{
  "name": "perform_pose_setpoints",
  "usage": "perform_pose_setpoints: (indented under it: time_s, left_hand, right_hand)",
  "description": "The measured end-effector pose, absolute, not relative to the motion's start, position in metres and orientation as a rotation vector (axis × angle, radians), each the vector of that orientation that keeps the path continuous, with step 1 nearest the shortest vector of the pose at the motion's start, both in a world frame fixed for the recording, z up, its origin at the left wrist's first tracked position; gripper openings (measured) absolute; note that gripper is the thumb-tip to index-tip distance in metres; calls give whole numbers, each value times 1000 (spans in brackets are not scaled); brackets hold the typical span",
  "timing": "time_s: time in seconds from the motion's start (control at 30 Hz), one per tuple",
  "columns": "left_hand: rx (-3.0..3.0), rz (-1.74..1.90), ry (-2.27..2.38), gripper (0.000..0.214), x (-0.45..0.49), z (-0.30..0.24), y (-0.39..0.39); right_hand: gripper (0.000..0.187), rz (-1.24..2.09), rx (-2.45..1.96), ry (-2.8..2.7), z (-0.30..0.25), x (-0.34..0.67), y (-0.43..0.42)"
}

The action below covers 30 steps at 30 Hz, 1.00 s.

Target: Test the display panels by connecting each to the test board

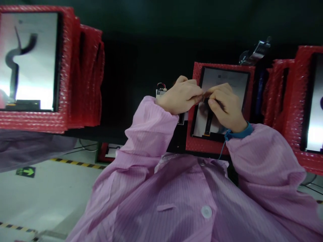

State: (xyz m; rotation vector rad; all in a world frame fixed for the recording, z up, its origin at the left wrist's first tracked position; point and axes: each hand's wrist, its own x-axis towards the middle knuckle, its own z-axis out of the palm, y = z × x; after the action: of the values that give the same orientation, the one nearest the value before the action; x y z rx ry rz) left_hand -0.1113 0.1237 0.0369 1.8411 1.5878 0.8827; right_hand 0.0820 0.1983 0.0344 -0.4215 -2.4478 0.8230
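Observation:
In front of me a display panel with a dark frame lies on a red bubble-wrap pad. A black flex cable runs up from the panel's near edge to my fingers. My right hand, with a blue wrist strap around its wrist, is closed in a pinch on the cable's upper end. Just to its left, my left hand is closed too, fingertips pressed together near the same end. What those left fingertips hold is hidden.
Stacked red bubble-wrap pads stand at the left, with another display panel on top. More red pads carry a panel at the right. A shiny metal object sits behind my pad. A small connector piece with wires is partly behind my left wrist.

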Motion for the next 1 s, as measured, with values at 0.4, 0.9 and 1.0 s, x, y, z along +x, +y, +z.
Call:
perform_pose_setpoints:
  time_s: [0.4,0.9,1.0]
  left_hand:
    - [1714,951,1582,27,-109,30,125]
    - [1812,924,1572,28,-111,32,124]
    - [1883,855,1544,25,-112,37,123]
  right_hand:
    - [25,803,-411,-2490,27,81,201]
    - [34,907,-405,-2528,27,83,203]
    - [33,908,-376,-2513,26,83,204]
